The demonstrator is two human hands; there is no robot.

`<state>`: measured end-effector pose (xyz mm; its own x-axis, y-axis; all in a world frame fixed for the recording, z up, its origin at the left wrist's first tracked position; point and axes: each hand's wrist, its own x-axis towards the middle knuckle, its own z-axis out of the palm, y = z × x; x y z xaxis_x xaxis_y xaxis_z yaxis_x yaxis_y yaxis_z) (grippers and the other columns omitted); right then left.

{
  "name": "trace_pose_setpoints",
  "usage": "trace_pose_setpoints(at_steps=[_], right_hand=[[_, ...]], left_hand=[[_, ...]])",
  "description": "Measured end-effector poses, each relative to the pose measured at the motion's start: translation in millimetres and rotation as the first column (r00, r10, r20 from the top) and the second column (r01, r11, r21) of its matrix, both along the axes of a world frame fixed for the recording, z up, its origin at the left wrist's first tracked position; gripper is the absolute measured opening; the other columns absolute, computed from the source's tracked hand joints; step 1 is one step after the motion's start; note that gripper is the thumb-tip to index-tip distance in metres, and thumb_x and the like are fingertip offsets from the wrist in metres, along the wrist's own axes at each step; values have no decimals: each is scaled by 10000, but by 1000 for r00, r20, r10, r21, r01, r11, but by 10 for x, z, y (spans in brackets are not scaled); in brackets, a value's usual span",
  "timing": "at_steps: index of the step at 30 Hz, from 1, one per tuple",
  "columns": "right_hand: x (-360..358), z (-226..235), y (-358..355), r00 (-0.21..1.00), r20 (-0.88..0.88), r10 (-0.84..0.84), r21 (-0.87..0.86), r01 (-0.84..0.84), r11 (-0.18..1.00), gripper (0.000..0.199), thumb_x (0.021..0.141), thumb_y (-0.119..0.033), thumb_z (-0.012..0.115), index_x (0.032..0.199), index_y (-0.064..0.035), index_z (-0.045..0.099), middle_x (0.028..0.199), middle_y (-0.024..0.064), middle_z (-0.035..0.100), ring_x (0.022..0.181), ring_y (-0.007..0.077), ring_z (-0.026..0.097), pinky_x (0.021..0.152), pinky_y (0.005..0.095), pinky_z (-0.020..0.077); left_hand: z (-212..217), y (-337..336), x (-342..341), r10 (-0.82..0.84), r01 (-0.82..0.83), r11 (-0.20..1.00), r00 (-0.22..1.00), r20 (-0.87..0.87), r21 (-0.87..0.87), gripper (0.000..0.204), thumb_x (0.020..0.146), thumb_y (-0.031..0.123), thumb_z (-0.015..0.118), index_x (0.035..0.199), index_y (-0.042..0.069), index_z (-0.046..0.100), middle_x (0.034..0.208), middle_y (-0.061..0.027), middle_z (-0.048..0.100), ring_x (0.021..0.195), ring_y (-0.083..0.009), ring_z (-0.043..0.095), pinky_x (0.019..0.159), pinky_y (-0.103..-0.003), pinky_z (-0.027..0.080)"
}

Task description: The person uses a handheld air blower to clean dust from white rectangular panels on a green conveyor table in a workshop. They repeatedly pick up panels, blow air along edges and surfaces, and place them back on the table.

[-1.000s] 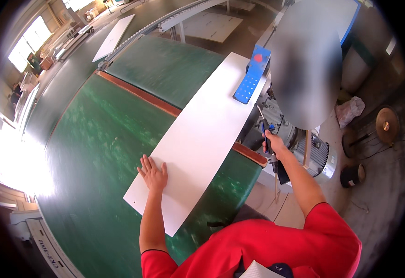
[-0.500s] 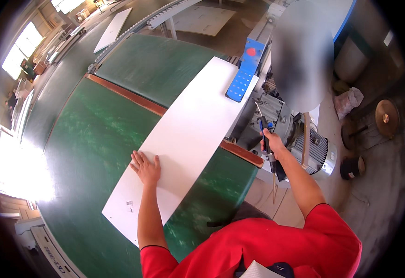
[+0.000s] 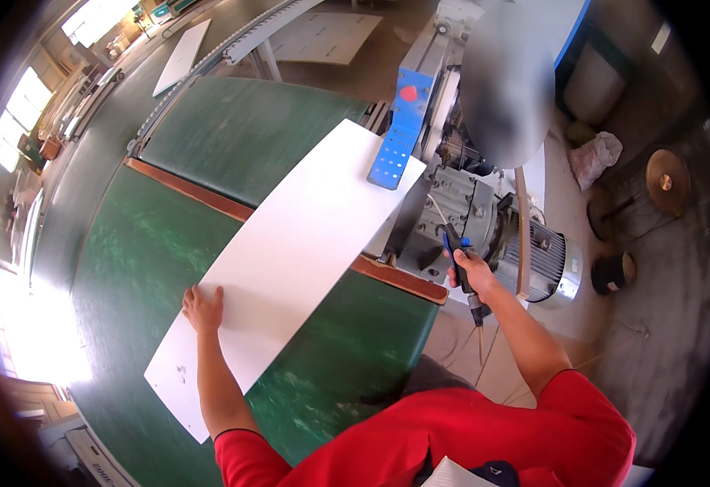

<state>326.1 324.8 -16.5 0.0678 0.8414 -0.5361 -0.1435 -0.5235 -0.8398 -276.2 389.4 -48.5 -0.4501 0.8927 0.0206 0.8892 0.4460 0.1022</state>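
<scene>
A long white panel [image 3: 278, 247] with a curved end lies across the green bed. My left hand [image 3: 203, 308] is at its left edge, thumb on the top face and fingers bent over the rim. The panel's far right end is under a blue perforated guard plate [image 3: 393, 158]. In my right hand [image 3: 470, 274] is an air blow gun [image 3: 457, 253] with a thin bent nozzle, fingers wrapped round its handle. The nozzle points up and left, beside the panel's right edge and in front of the machine's grey housing. A hose hangs from the handle.
An electric motor [image 3: 540, 261] and a blurred grey disc-shaped cover [image 3: 507, 89] are on the right. A reddish-brown strip [image 3: 399, 278] crosses the green bed [image 3: 249, 130]. Beyond are a roller rail [image 3: 269, 28] and another white panel [image 3: 183, 55]. A pale sack [image 3: 594, 160] stands at right.
My left hand has gone from lying flat on the panel to bending over its left edge. The view has shifted, and the blow gun stays in my right hand.
</scene>
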Motion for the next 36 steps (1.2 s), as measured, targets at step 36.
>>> trace_pose_setpoints(at_steps=[36], right_hand=[[-443, 31, -1296, 848, -88, 523, -54, -529, 847, 559, 979, -446, 494, 1294, 15, 463, 814, 108, 630, 764, 226, 628, 761, 344, 462]], left_hand=[[62, 60, 2105, -364, 337, 924, 920, 146, 178, 869, 678, 606, 714, 1290, 17, 534, 1214, -195, 507, 1266, -363, 397, 1139, -505, 208]])
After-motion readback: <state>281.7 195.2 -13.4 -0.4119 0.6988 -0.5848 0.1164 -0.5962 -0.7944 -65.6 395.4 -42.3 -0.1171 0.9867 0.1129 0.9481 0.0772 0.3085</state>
